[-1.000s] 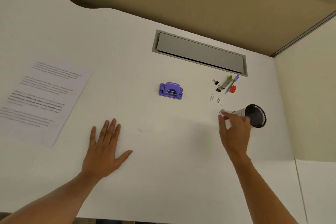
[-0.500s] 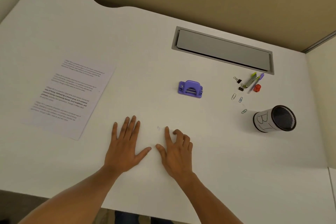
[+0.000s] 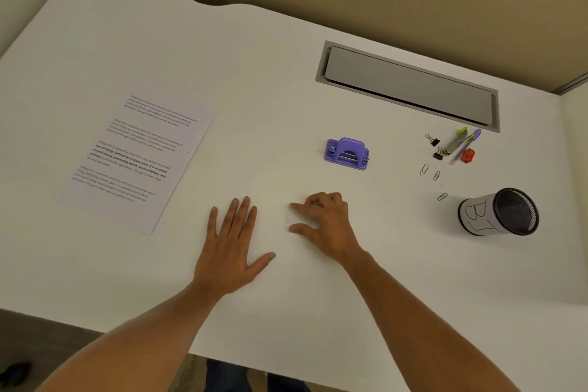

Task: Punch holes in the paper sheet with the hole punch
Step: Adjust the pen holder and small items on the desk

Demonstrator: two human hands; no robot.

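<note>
A printed paper sheet [image 3: 136,156] lies flat on the left part of the white desk [image 3: 286,73]. A purple hole punch [image 3: 346,154] stands near the desk's middle, well to the right of the sheet. My left hand [image 3: 230,248] rests flat on the desk with fingers spread, below and between sheet and punch. My right hand [image 3: 324,226] sits just right of it, below the punch, with index finger and thumb extended and the other fingers curled. Neither hand holds anything or touches the sheet or punch.
At the right lie binder clips [image 3: 433,139], highlighters [image 3: 458,141], a small red object [image 3: 467,156] and three paper clips [image 3: 436,175]. A mesh pen cup [image 3: 498,212] lies on its side further right. A grey cable hatch [image 3: 407,86] sits near the back edge.
My right hand came from the pen cup to the desk beside my left hand, then curled its fingers. The view shifted, so everything now sits further right in the frame.
</note>
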